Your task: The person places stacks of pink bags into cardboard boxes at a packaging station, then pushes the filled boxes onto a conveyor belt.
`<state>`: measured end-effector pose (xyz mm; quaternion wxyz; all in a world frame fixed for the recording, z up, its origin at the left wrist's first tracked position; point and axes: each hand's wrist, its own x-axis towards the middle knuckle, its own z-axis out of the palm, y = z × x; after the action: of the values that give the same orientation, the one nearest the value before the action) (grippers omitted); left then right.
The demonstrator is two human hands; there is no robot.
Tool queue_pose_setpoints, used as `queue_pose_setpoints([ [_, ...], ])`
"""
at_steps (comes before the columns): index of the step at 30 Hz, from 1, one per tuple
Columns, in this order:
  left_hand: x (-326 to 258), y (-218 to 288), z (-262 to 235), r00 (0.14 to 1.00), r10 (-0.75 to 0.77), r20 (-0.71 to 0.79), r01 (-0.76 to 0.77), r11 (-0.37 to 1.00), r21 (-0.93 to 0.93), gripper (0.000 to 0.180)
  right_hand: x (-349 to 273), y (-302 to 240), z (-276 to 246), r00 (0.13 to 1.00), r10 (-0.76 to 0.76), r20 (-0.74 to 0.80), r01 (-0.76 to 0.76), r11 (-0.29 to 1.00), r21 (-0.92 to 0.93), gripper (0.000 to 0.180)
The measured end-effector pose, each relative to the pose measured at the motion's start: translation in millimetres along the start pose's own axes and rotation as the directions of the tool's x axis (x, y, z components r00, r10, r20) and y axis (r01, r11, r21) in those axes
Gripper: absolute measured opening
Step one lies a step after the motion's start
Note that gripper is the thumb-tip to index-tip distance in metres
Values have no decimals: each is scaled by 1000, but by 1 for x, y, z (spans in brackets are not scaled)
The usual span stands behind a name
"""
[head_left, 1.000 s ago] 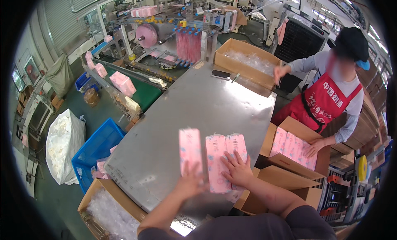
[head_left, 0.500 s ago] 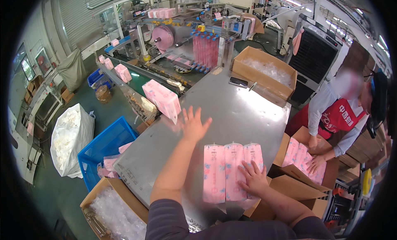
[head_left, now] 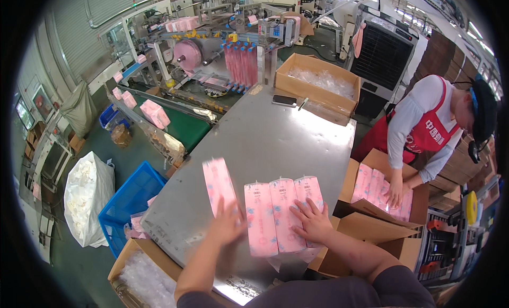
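Three pink plastic-wrapped tissue packs (head_left: 286,217) lie side by side in a row on the grey metal table (head_left: 275,128). My right hand (head_left: 313,223) rests over the right-hand packs of this row, fingers spread flat. Just left of the row, a separate pink tissue pack (head_left: 216,182) slants toward it with a small gap between. Slightly blurred, my left hand (head_left: 228,223) has its fingers around the near end of that separate pack.
More pink packs (head_left: 155,114) ride the green conveyor (head_left: 193,133). Cartons of clear plastic (head_left: 318,80) stand at the table's far right and near left. A blue crate (head_left: 119,202) is at left. At right, a co-worker's hands (head_left: 395,194) reach into a carton of packs (head_left: 366,162).
My left hand has drawn a pack from the conveyor's end toward me, across the table beside the row. My right hand stays on the row. The view has shifted slightly.
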<state>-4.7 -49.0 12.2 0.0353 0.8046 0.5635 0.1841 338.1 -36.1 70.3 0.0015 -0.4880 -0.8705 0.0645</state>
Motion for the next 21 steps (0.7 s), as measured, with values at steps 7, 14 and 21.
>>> queue_pose_setpoints([
  [7,-72,105,-50,947,27,321,40,979,-201,37,-21,7,4,998,-8,59,8,1000,-9,66],
  [14,-12,64,-63,954,-229,192,225,973,44,82,-30,3,-2,999,3,35,-3,1000,3,64],
  [21,199,-53,-42,853,-493,-173,481,870,-107,77,-26,4,0,999,-4,38,5,1000,-23,66],
])
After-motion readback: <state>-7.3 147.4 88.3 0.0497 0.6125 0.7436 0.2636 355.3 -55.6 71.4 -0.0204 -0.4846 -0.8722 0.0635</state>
